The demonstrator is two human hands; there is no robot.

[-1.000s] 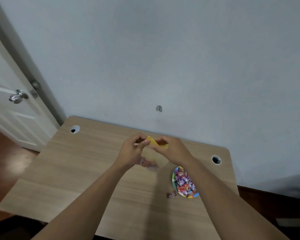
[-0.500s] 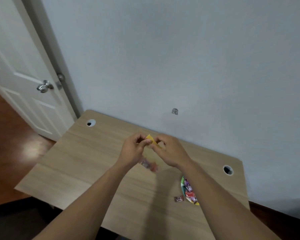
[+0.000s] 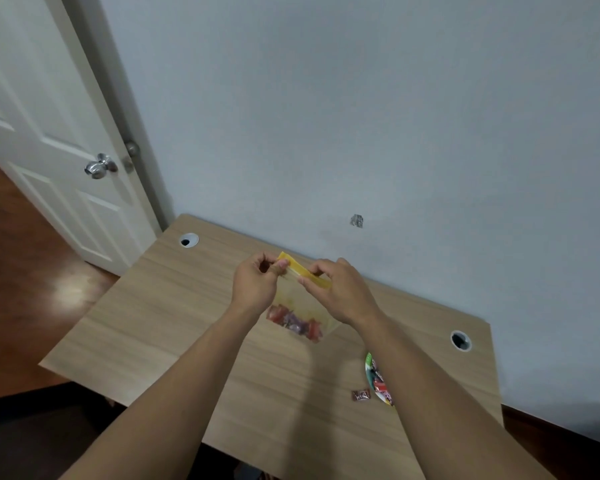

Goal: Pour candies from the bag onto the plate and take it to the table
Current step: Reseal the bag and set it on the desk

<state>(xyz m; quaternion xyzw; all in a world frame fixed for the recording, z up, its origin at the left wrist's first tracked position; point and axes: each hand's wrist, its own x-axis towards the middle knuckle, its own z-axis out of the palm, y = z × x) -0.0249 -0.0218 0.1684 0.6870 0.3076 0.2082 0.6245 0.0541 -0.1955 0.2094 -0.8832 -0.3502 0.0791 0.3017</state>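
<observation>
One wooden tabletop, against the wall. Plate near its right edge, mostly hidden by the right forearm; contents partly visible. Bag: clear, yellow-topped, few candies at bottom, above tabletop centre. Left hand and right hand each pinch its top strip, further apart than before. One loose candy beside the plate.

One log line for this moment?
both hands pinch bag's yellow strip | few candies in bag | plate filled | one candy on desk
</observation>
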